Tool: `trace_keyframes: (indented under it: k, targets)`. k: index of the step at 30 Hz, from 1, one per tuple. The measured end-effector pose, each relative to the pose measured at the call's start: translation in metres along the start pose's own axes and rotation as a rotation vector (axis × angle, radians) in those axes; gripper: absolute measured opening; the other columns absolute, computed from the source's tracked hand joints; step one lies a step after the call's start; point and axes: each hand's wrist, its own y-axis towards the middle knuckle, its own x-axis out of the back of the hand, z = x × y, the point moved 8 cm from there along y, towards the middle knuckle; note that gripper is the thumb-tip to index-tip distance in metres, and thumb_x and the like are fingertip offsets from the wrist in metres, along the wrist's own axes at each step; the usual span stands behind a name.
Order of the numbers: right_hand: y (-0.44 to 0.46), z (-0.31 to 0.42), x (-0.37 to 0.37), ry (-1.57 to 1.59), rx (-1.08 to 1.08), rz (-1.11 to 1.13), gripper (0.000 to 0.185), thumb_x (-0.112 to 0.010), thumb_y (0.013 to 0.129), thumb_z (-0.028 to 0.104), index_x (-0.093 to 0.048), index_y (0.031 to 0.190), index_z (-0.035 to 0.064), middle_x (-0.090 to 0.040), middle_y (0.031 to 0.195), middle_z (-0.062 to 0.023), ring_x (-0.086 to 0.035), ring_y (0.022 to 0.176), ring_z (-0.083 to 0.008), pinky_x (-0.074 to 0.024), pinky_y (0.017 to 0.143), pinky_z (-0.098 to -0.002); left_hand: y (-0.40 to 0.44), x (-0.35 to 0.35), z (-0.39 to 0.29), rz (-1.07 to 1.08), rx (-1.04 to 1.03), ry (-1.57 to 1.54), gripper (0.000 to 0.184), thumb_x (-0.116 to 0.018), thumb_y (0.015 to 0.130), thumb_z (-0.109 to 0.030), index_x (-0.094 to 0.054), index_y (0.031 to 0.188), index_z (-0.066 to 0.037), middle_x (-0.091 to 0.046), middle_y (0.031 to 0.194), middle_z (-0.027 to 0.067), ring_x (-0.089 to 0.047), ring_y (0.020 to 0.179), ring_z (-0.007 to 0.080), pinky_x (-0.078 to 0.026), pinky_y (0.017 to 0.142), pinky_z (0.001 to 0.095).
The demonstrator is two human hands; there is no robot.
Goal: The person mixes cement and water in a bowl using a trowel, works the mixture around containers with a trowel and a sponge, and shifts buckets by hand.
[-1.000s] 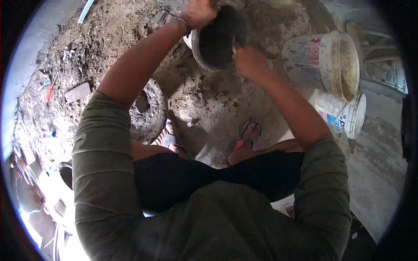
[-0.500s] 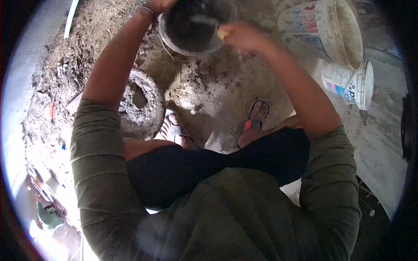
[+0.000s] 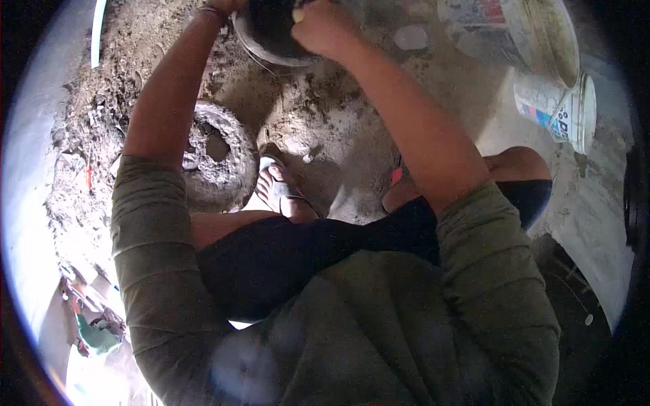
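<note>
At the top edge, a dark round bucket [image 3: 265, 30] with a pale rim is partly cut off by the frame. My left hand [image 3: 227, 5] is at its left rim, mostly out of view, with its fingers hidden. My right hand [image 3: 326, 28] is closed around a tool with a yellowish handle [image 3: 298, 15], over the right side of the bucket. The tool's far end cannot be made out. A round, mud-crusted basin [image 3: 233, 145] lies on the ground below the bucket, beside my left foot.
A large stained bucket [image 3: 521, 34] lies tilted at the upper right, with a smaller white bucket [image 3: 556, 111] under it. A pale strip [image 3: 98, 30] and a red object [image 3: 89, 177] lie at left. A person in green [image 3: 100, 336] shows at lower left.
The dark bucket and both my hands now sit higher and further left in view. My right hand has come over the bucket. My right knee has swung outward to the right.
</note>
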Motion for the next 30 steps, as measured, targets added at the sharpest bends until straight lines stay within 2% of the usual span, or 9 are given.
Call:
trace_keyframes:
  k: [5,6,12,14,16,18,22,26,30]
  targets:
    - [-0.002,-0.008,-0.002,-0.08,0.239,0.126,0.026,-0.064,0.078,0.02,-0.07,0.098,0.0035,-0.068,0.084,-0.0235,-0.069,0.078,-0.0381,-0.0544,0.072,-0.0485,0.015,0.005,0.014,0.034,0.036,-0.034,0.044,-0.055,0.098,-0.036,-0.063,0.126,-0.003,-0.063,0.127,0.0197,-0.06,0.117,0.0356,-0.049,0.097,0.0447]
    - [-0.001,-0.025,0.007,0.134,-0.071,0.333,0.026,-0.063,0.079,0.019,-0.069,0.097,0.0007,-0.068,0.081,-0.0237,-0.069,0.074,-0.0369,-0.0534,0.069,-0.0495,0.012,0.011,0.005,0.023,0.03,0.002,0.044,-0.055,0.098,-0.036,-0.063,0.126,-0.003,-0.063,0.127,0.0201,-0.06,0.116,0.0356,-0.049,0.097,0.0447]
    - [-0.005,-0.013,-0.027,-0.095,0.326,-0.107,0.033,-0.061,0.078,0.013,-0.065,0.109,0.0026,-0.069,0.084,-0.0225,-0.068,0.073,-0.0407,-0.0542,0.069,-0.0514,0.015,0.004,-0.016,0.038,0.01,0.03,0.045,-0.053,0.099,-0.037,-0.062,0.128,-0.004,-0.062,0.127,0.0201,-0.06,0.116,0.0361,-0.049,0.098,0.0455]
    - [-0.019,-0.007,-0.013,-0.148,0.257,0.195,0.04,-0.061,0.078,0.012,-0.061,0.117,0.0028,-0.067,0.09,-0.0228,-0.067,0.081,-0.0403,-0.0539,0.074,-0.0498,0.008,0.009,-0.009,0.058,0.015,0.074,0.045,-0.053,0.099,-0.038,-0.061,0.128,-0.004,-0.062,0.127,0.0196,-0.06,0.116,0.0367,-0.048,0.099,0.0455]
    - [-0.005,-0.019,0.02,-0.064,0.113,0.199,0.033,-0.062,0.077,0.016,-0.068,0.106,0.0022,-0.068,0.099,-0.0239,-0.068,0.093,-0.0383,-0.0541,0.085,-0.0468,0.001,0.007,-0.015,0.011,-0.011,0.082,0.046,-0.054,0.098,-0.039,-0.061,0.128,-0.005,-0.064,0.124,0.0195,-0.061,0.114,0.037,-0.049,0.097,0.0456]
    - [0.02,-0.026,0.005,-0.164,0.068,0.294,0.041,-0.058,0.079,0.011,-0.06,0.12,0.0054,-0.067,0.1,-0.0216,-0.066,0.097,-0.0376,-0.0525,0.086,-0.0458,0.001,0.005,-0.017,-0.008,-0.024,0.077,0.046,-0.054,0.098,-0.039,-0.061,0.129,-0.005,-0.066,0.121,0.0196,-0.062,0.112,0.0375,-0.049,0.096,0.0461]
    - [-0.039,-0.026,-0.019,-0.252,0.271,0.019,0.035,-0.06,0.078,0.012,-0.065,0.112,0.0051,-0.069,0.095,-0.0234,-0.069,0.093,-0.0359,-0.0537,0.083,-0.046,0.01,-0.006,-0.037,0.085,-0.075,0.123,0.044,-0.054,0.099,-0.037,-0.061,0.13,-0.007,-0.067,0.117,0.019,-0.063,0.11,0.0391,-0.05,0.095,0.049]
    - [-0.006,-0.056,0.026,-0.149,0.043,0.143,0.038,-0.061,0.074,0.014,-0.066,0.111,0.0037,-0.069,0.097,-0.0216,-0.068,0.095,-0.0362,-0.0537,0.087,-0.048,0.001,-0.007,-0.025,0.103,-0.035,0.007,0.044,-0.053,0.099,-0.036,-0.061,0.13,-0.006,-0.067,0.12,0.0191,-0.062,0.112,0.0379,-0.049,0.096,0.0481]
    - [-0.023,-0.004,0.001,-0.249,0.216,-0.033,0.027,-0.061,0.078,0.016,-0.07,0.095,-0.0032,-0.069,0.09,-0.0243,-0.069,0.082,-0.0374,-0.0571,0.078,-0.0454,0.012,-0.006,-0.019,0.006,-0.129,-0.014,0.044,-0.053,0.099,-0.034,-0.06,0.13,-0.003,-0.066,0.12,0.0209,-0.062,0.112,0.0375,-0.048,0.098,0.0476]
